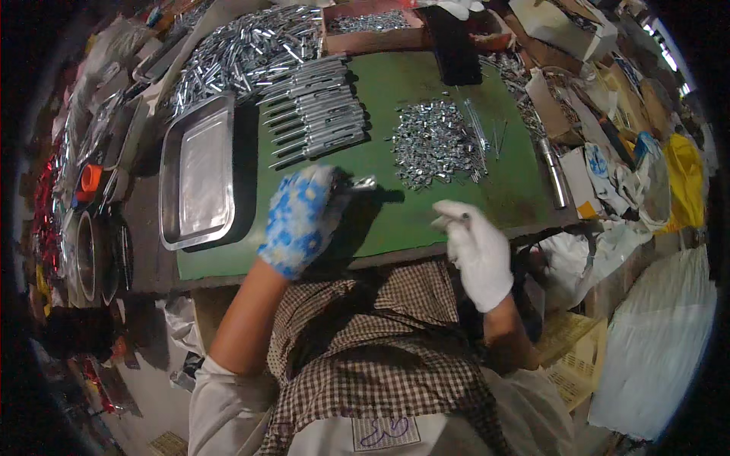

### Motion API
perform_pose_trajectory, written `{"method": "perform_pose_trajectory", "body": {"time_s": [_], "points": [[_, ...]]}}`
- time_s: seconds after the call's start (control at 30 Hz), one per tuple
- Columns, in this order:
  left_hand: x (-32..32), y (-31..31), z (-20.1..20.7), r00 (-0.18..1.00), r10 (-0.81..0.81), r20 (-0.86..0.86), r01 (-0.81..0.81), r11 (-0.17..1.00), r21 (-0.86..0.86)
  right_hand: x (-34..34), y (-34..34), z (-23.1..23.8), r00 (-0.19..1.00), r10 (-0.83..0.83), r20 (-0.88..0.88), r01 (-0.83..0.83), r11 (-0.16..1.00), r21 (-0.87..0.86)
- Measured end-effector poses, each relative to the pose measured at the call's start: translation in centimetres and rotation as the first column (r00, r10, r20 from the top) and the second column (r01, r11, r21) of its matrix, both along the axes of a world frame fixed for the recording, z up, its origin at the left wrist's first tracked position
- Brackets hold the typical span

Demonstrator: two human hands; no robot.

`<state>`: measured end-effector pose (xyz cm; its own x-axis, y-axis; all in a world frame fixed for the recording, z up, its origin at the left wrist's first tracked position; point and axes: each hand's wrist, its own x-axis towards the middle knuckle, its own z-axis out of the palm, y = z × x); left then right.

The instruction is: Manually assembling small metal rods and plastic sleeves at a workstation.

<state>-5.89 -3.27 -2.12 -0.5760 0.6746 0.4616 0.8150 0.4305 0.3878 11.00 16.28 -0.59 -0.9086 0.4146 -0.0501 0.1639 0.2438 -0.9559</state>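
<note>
My left hand (300, 216), in a blue-and-white patterned glove, is closed around a shiny silver metal piece (363, 183). Only its end sticks out past the fingers, over the green mat (414, 228). My right hand (477, 254) wears a white glove and hovers at the mat's near edge. Its fingers are curled together, and whatever they may hold is too small to make out. Just beyond the left hand lies a row of slim pointed metal rods (315, 114), side by side. A heap of small silver metal parts (437, 144) spreads beyond the right hand.
Left of the mat stands a shallow metal tray (199, 175). Behind it is a large heap of silver tubular pieces (251, 45). A box of small parts (372, 23) and a dark flat object (454, 49) sit at the back. A metal tube (553, 175) lies at the right.
</note>
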Motion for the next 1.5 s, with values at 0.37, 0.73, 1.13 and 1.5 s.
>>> {"method": "perform_pose_trajectory", "body": {"time_s": [0.37,0.73,1.13,1.5], "points": [[4.5,0.2,5.1,0.971,-0.200,0.130,0.232,0.917,-0.326,-0.6,-2.1,0.1,0.994,0.088,0.067,-0.051,0.903,-0.426],[4.5,-0.2,3.2,0.891,-0.191,0.412,0.282,0.944,-0.173,-0.8,-2.0,-0.5,0.999,0.013,0.048,-0.004,0.982,-0.187],[4.8,0.5,2.3,0.916,-0.161,0.367,0.225,0.964,-0.139,-1.1,-1.4,-1.5,0.997,0.049,-0.066,-0.047,0.999,0.028],[6.3,3.0,2.7,0.972,-0.040,0.231,0.133,0.906,-0.402,-3.1,3.4,-1.6,0.974,-0.225,-0.025,0.199,0.800,0.566]]}}
